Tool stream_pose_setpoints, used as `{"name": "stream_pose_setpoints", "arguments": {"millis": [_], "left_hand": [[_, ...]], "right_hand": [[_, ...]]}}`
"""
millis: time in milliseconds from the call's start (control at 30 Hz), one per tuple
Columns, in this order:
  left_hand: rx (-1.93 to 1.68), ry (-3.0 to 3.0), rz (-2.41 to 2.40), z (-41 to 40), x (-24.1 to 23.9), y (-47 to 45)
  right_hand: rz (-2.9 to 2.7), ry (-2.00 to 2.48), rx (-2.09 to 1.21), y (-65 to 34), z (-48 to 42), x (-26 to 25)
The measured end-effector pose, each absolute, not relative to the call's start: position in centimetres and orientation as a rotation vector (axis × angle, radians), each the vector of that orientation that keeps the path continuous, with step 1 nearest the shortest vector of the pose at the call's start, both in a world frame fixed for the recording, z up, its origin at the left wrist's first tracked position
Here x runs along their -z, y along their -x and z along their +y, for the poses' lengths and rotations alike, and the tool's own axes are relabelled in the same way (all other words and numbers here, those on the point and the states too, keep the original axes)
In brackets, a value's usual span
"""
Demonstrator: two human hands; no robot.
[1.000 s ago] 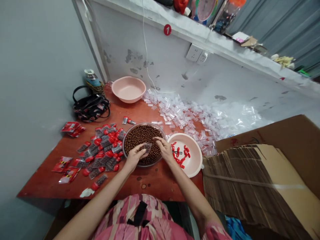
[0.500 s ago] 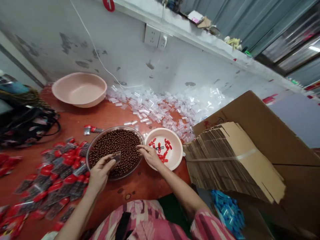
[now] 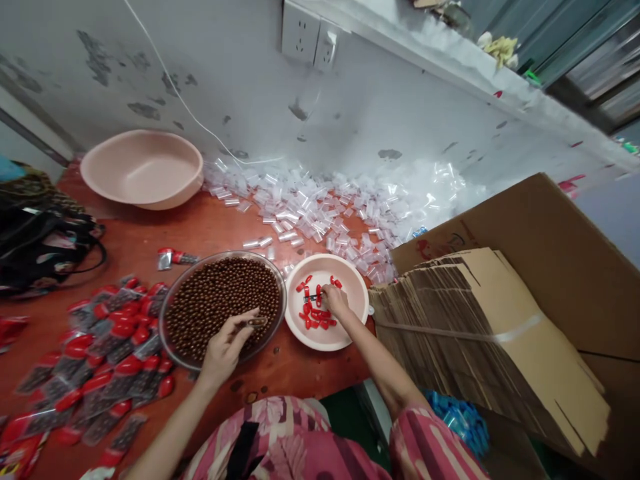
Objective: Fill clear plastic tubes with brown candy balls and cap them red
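My left hand is over the near right edge of a clear round bowl full of small shiny brown balls. Between its thumb and fingers is a small clear plastic pouch with something brown showing through it. My right hand reaches down into a pale pink bowl, its fingers pinched together at the small red plastic caps. A small dark strip lies among the caps. The right fingertips are partly hidden.
Filled red-topped packets lie heaped at left. Clear empty pouches are scattered along the wall. A large pink basin stands at back left. At right, folded cardboard leans in a big carton, with blue packets below.
My right hand has moved right, from the rim of the ball bowl into the bowl of red caps. The left hand has shifted right with the pouch, which is now tilted differently.
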State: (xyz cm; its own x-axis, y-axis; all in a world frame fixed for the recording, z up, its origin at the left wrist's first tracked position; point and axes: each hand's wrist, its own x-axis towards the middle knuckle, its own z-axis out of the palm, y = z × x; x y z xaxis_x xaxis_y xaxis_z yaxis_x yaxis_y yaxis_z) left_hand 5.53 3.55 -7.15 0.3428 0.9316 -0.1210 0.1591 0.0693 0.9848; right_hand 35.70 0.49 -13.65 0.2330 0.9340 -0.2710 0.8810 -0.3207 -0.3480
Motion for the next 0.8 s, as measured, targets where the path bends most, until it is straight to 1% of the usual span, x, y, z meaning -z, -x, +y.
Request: {"name": "stream_pose_setpoints", "arguments": {"millis": [167, 300, 400, 467, 533, 633, 700, 800], "left_hand": [[-0.871, -1.185, 1.055, 3.4, 7.5, -6.0], [-0.853, -0.838, 0.950, 3.1, 7.3, -6.6], [-0.831, -0.646, 0.902, 2.9, 6.2, -6.9], [-0.814, -0.584, 0.867, 2.8, 5.4, -7.0], [-0.810, -0.548, 0.826, 2.7, 4.7, -7.0], [-0.790, -0.540, 0.782, 2.1, 4.3, -7.1], [-0.772, -0.579, 0.783, 1.7, 4.3, -7.3], [-0.763, -0.649, 0.821, 1.1, 4.4, -7.2]], "right_hand": [[-2.129, 2.138, -0.702, -35.7, 0.1, 13.9], [-2.237, 2.056, -0.692, -36.1, 0.1, 13.9], [-2.144, 2.101, -0.628, -35.9, -0.1, 13.5], [-1.985, 2.133, -0.626, -35.2, -0.4, 12.8], [-1.674, 2.075, -0.755, -33.9, -0.6, 11.6], [-1.262, 1.786, -1.026, -30.7, -0.6, 8.9], [-1.249, 1.641, -1.077, -28.2, -0.4, 6.8], [-1.384, 1.541, -1.062, -24.8, -0.2, 4.0]]}}
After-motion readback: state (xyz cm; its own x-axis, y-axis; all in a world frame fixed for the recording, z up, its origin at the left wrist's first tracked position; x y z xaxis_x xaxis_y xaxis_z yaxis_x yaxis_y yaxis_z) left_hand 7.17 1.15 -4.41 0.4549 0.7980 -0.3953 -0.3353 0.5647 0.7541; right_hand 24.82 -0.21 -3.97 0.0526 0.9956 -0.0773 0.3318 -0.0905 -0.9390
